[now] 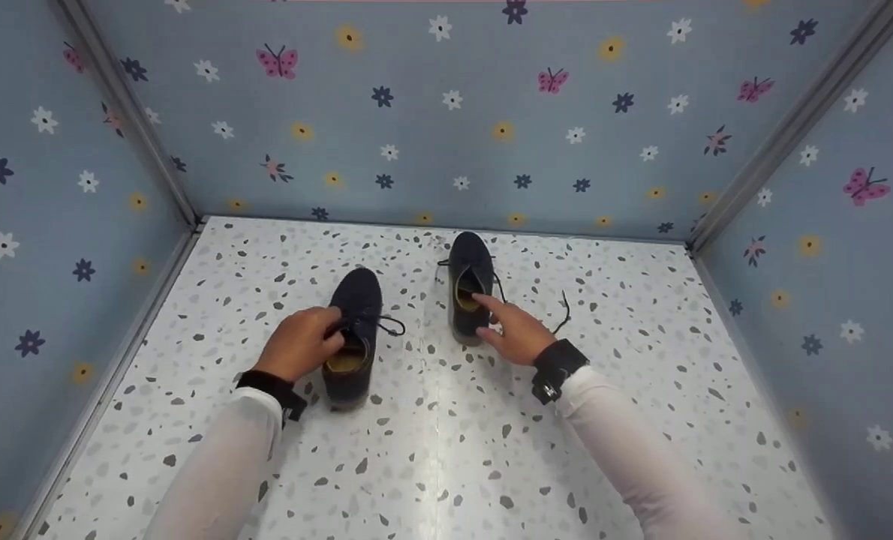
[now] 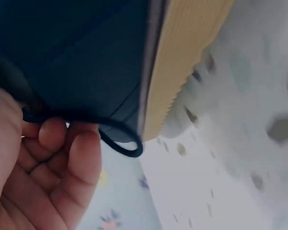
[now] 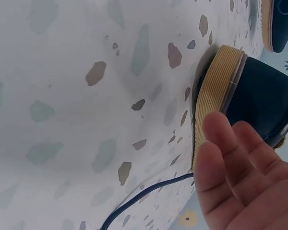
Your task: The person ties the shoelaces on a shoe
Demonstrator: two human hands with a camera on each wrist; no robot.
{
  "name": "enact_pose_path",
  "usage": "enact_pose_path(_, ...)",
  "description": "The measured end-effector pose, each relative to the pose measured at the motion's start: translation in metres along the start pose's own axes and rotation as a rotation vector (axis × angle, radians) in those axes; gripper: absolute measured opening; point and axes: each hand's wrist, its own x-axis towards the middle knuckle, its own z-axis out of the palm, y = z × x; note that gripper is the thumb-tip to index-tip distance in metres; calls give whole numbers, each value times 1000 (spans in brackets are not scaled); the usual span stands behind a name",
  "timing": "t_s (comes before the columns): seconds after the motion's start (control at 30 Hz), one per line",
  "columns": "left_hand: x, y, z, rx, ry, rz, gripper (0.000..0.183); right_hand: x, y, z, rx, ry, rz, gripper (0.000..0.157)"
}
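Observation:
Two dark lace-up shoes stand on the floor, toes pointing away. In the head view my left hand [image 1: 300,345] is at the side of the left shoe [image 1: 356,289], by its laces. The left wrist view shows curled fingertips [image 2: 84,153] pinching a dark shoelace [image 2: 122,146], whose loop sticks out past them. My right hand [image 1: 518,330] is beside the right shoe [image 1: 467,251], thumb and index apart near its collar and heel. Loosely bent fingers [image 3: 218,129] show in front of that shoe's ribbed tan sole in the right wrist view; any contact is unclear.
The speckled white floor [image 1: 431,465] is bounded by blue panels printed with flowers and butterflies: a back panel [image 1: 416,112], a left panel [image 1: 34,247] and a right panel [image 1: 837,262]. A loose lace end [image 1: 565,307] lies right of the right shoe.

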Motion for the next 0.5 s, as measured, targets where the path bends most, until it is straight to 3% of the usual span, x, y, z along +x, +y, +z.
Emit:
enact_pose_path(0.2, 1, -19, 2, 9, 12, -70, 17, 9, -8, 4, -100, 21, 82, 56)
enact_pose_path(0.5, 3, -12, -3, 19, -46, -142, 28, 18, -7, 2, -25, 35, 61, 25)
